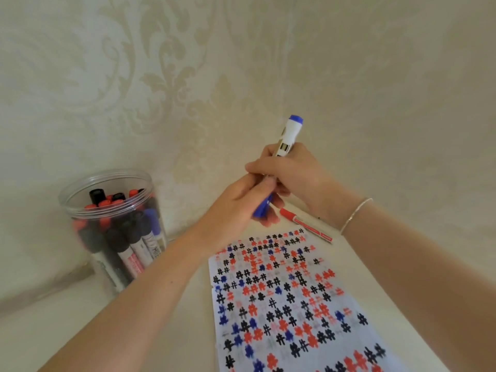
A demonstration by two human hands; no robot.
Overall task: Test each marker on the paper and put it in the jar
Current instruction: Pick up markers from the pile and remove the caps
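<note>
A white marker with a blue end (289, 135) stands nearly upright above the far end of the paper. My right hand (292, 175) grips its barrel. My left hand (239, 208) grips the blue cap (263, 208) at the marker's lower end. The paper (290, 304) lies on the table, covered with black, red and blue hash marks. A clear plastic jar (112, 226) stands at the left, holding several black, red and blue markers. A red marker (306, 224) lies on the table beyond the paper, under my right wrist.
A patterned cream wall rises just behind the table. The pale table surface (166, 312) shows between the jar and the paper. A thin bracelet (354, 214) circles my right wrist.
</note>
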